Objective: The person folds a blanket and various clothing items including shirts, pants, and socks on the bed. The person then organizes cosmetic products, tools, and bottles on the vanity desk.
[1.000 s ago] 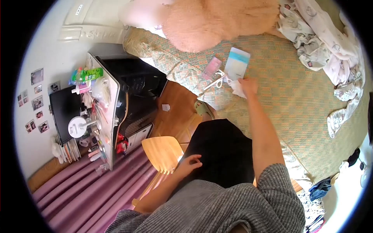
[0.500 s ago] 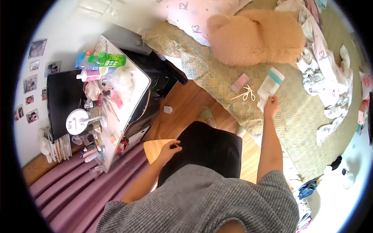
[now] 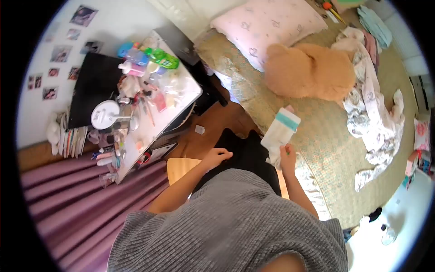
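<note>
My right hand (image 3: 288, 158) grips the lower end of a white packet (image 3: 281, 129) with a teal band, held up in front of the bed's edge. Something white and crumpled hangs under the packet by my fingers. A small part of a pink item (image 3: 290, 108) shows behind the packet's top. Over my lap, my left hand (image 3: 218, 157) hangs with fingers loosely curved and apart, holding nothing, near the wooden chair (image 3: 181, 169).
A plush toy (image 3: 312, 72), a pink pillow (image 3: 267, 25) and a crumpled blanket (image 3: 367, 109) lie on the bed (image 3: 333, 174). At the left stands a cluttered desk (image 3: 188, 93) with bottles (image 3: 163, 59) and a round mirror (image 3: 105, 114).
My right hand has lifted the packet off the bed and brought it closer to my body. The view has shifted, and my left hand has moved forward over my lap.
</note>
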`<state>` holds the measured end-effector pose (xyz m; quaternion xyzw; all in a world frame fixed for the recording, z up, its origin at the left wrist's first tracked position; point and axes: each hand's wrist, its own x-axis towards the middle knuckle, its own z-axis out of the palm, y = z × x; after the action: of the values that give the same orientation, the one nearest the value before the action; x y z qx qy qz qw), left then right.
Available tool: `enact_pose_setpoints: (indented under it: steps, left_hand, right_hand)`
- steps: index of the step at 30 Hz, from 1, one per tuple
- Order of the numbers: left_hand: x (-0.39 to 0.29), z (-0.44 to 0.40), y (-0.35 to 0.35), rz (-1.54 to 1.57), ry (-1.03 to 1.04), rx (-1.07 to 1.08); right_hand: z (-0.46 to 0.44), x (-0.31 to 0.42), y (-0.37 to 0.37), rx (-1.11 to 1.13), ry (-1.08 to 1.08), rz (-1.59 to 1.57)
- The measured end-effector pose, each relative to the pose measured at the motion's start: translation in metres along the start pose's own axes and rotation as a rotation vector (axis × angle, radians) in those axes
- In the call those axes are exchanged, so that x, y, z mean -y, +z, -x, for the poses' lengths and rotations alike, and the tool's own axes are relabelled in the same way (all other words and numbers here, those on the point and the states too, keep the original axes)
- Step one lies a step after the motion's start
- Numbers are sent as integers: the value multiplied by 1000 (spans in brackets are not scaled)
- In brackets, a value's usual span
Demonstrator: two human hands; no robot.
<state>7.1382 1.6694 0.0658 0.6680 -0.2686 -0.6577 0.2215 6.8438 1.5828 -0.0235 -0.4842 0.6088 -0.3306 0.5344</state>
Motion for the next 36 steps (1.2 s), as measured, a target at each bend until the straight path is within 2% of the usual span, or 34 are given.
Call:
enact_pose_setpoints:
  steps: [2,6,9,14,15,19,22,25,27,28,29,30,31,33,34,35,36]
  left_hand:
    - [2,-3,5,30,130,-29]
    - [-23,8,-1,372,179,-113]
    - [-33,30,-16,418,248,-158]
    - [-6,54,-44,454,280,-279]
    - [-3,61,-49,517,337,-281]
    - [30,74,-76,702,333,-295]
    - [47,87,-101,673,309,-343]
    - [61,100,-126,737,273,-490]
    - [77,112,-150,913,253,-602]
    - [85,118,-161,999,242,-653]
    - [101,117,-174,1089,263,-776]
    - [81,142,-187,1097,98,-1031]
    - [149,109,-205,1146,257,-1016]
    - [183,109,-239,1296,195,-1243]
    - [182,119,-255,1247,118,-1387]
    - [180,129,-268,1408,85,-1354]
    - [188,130,-281,1427,60,-1370]
  right_hand:
    - [1,39,21,142,-6,-49]
    - [-1,106,43,462,-120,-32]
    - [-8,137,64,677,-162,-25]
    - [-3,187,110,890,-255,100]
    - [-2,191,120,923,-273,134]
    - [1,189,170,1033,-296,199]
    - [14,196,212,1144,-264,278]
    - [30,212,252,1240,-306,346]
    - [33,212,278,1262,-406,348]
    - [33,217,287,1263,-372,384]
    - [34,224,294,1259,-336,419]
    - [33,228,299,1250,-302,454]
    - [29,225,305,1240,-308,457]
    - [20,223,312,1220,-281,523]
    - [20,225,317,1206,-265,557]
    - [21,226,322,1201,-249,542]
    - [21,226,326,1213,-244,534]
